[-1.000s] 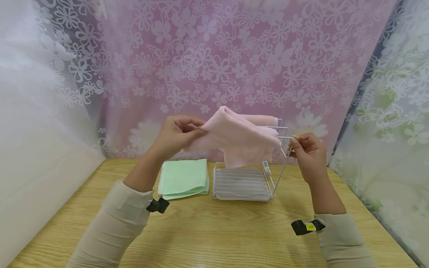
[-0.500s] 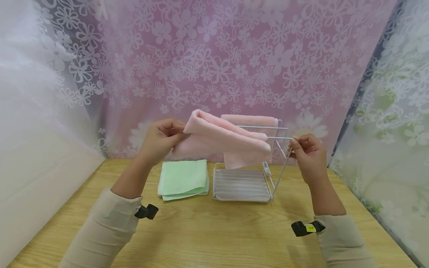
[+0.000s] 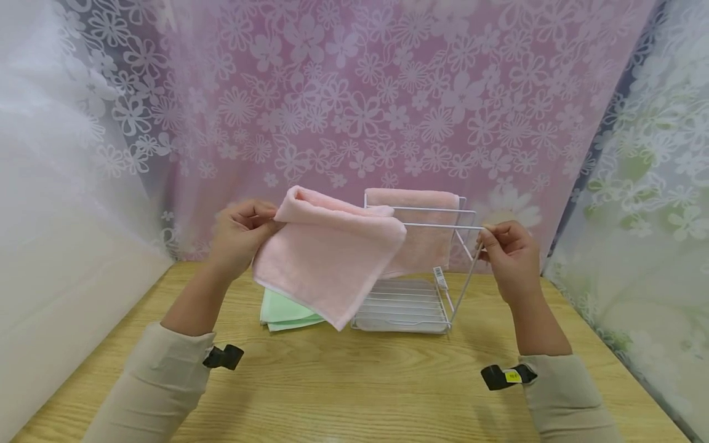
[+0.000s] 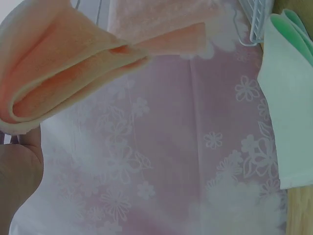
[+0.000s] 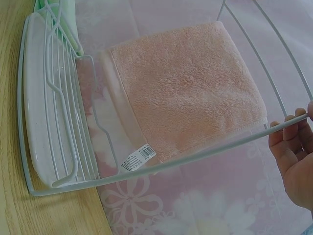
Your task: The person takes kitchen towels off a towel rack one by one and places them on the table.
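While the left hand (image 3: 235, 240) pinches a pink towel (image 3: 332, 255), the right hand (image 3: 512, 261) grips a wire rack (image 5: 210, 152) holding a white tray (image 5: 38, 98).

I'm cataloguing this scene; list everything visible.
Wood-grain table: 1, tan, below
Wire rack: 1, white, on table
Shallow tray: 1, white, rack base
Barcode tag: 1, white, on rack
Held terry towel: 1, pink, centre
Hung terry towel: 1, pink, on rack
Folded cloth: 1, green, left of rack
Floral curtain: 1, pink, behind
Pale sheets: 2, whitish, sides
Wrist devices: 2, black, at cuffs
Sleeves: 2, beige, forearms
Left hand: 1, pinching held towel
Right hand: 1, pinching rack
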A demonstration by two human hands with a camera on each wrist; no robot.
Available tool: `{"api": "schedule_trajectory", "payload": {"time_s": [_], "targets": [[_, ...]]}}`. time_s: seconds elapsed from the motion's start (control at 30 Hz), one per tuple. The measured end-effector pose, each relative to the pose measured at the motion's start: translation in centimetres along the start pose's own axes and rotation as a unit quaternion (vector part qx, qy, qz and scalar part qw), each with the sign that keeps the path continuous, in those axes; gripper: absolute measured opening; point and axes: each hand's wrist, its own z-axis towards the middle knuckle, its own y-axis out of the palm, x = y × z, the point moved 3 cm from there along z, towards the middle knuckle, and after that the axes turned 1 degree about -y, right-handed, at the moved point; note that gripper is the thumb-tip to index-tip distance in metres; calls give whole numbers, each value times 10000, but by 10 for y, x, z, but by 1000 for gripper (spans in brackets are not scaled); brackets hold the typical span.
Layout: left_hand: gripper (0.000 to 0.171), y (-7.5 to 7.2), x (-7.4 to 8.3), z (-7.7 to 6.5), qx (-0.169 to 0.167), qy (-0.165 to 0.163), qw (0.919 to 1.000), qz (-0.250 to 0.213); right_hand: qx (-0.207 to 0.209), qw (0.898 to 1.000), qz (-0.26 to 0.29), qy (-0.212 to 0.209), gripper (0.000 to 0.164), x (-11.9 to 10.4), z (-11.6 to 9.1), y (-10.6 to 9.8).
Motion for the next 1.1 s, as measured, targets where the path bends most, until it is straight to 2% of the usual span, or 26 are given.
{"api": "schedule_trajectory", "payload": {"time_s": [0.27, 0.43, 0.57, 0.73, 0.8, 0.93, 1.1], "targets": [[30, -17, -4, -10, 118, -80, 9990, -424, 60, 9999, 89, 20, 5, 1, 0, 1], [27, -29, -4, -15, 270, -142, 9985, -458, 73, 10000, -5, 64, 10, 1, 0, 0], [25, -38, -6, -19, 435, -243, 9982, -322, 67, 10000, -7, 64, 5, 0, 0, 0], [21, -46, -11, -22, 543, -343, 9978, 139, 64, 9999, 81, 1, 10, -2, 1, 0], [20, -50, -13, -25, 544, -459, 9971, 257, 58, 10000, 48, 9, 5, -2, 1, 0], [19, -58, -21, -30, 545, -624, 9964, 192, 65, 9999, -41, 64, 5, -2, -1, 0], [12, -66, -28, -34, 592, -645, 9961, 135, 70, 9999, -110, 73, 7, -1, -1, 0]]}}
